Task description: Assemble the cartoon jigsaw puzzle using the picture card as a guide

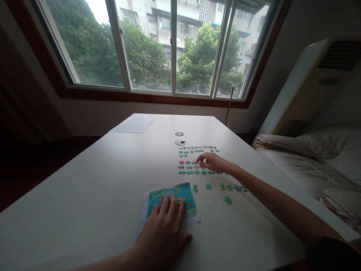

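My left hand (166, 226) lies flat with its fingers spread on a small cartoon picture sheet (184, 190), covering part of it. The sheet has a blue-green print and a white border. Over rows of small jigsaw pieces (196, 172) is my right hand (211, 162), its fingers bent down and drawn together. Its fingertips meet the rows by a pink jigsaw piece (188, 162); whether a piece is between them is too small to make out. Nearer to me, more green jigsaw pieces (208, 186) lie loose, with one separate green piece (228, 200) below them.
Two small round items (180, 142) lie beyond the rows on the white table (98, 195). A sheet of paper (132, 125) rests at the far left corner. To the right stand a pale sofa (307, 158) and a tall white appliance (304, 82). A window (149, 56) faces me.
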Demonstrator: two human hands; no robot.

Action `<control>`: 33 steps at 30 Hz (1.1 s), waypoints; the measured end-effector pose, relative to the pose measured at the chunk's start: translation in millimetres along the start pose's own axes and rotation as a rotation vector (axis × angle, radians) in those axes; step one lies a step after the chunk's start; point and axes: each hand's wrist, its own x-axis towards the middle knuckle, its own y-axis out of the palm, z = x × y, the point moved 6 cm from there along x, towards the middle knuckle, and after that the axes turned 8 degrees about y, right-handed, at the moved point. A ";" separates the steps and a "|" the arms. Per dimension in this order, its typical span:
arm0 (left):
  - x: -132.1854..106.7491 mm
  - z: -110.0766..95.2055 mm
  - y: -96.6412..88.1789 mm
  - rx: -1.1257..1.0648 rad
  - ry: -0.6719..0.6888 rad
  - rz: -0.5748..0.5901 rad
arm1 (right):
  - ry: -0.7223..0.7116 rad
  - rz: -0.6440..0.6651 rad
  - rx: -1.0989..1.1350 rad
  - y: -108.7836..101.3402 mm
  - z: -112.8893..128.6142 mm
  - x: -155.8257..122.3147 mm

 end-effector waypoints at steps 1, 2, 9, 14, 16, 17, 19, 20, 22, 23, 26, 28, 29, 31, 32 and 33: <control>0.1 0.2 -0.4 -0.010 -0.002 0.006 | -0.027 -0.012 -0.021 4.3 1.4 13.7; 0.4 0.1 -0.5 -0.022 0.003 0.015 | -0.046 -0.026 -0.042 9.1 2.2 25.9; -1.1 0.7 0.7 -0.036 0.009 0.013 | -0.081 -0.072 -0.072 32.6 0.6 66.5; -1.6 1.8 2.4 -0.071 0.010 0.000 | -0.031 -0.041 -0.091 27.4 -2.1 71.3; -1.6 2.3 2.3 -0.081 -0.002 0.001 | -0.001 -0.014 -0.097 25.3 -1.9 74.3; -1.6 2.4 2.3 -0.082 -0.008 0.004 | 0.013 0.001 -0.098 24.5 -1.6 76.4; -1.9 2.2 2.2 -0.076 -0.012 0.012 | 0.042 0.042 -0.098 23.4 -1.4 81.3; -2.0 1.9 2.2 -0.073 -0.011 0.015 | 0.058 0.066 -0.097 23.1 -1.8 83.9; -2.2 1.5 2.7 -0.067 -0.006 0.021 | 0.090 0.117 -0.094 22.7 -3.5 88.6; -2.4 1.9 2.8 -0.061 -0.011 0.019 | 0.104 0.142 -0.090 22.6 -4.8 90.4; -2.9 2.4 3.3 -0.058 -0.012 0.010 | 0.146 0.203 -0.067 22.9 -9.4 92.7; -3.0 2.4 3.3 -0.060 -0.004 0.004 | 0.170 0.222 -0.044 23.4 -12.1 92.5; -3.0 2.4 3.2 -0.059 -0.003 0.003 | 0.179 0.226 -0.031 23.7 -13.1 92.2; -2.9 2.5 2.9 -0.055 -0.006 0.002 | 0.190 0.234 -0.001 24.7 -14.3 92.0; -2.9 2.4 2.6 -0.052 -0.008 0.002 | 0.194 0.239 0.013 25.4 -14.8 92.1; -2.9 2.2 2.3 -0.049 -0.008 0.002 | 0.197 0.245 0.027 26.2 -15.2 92.4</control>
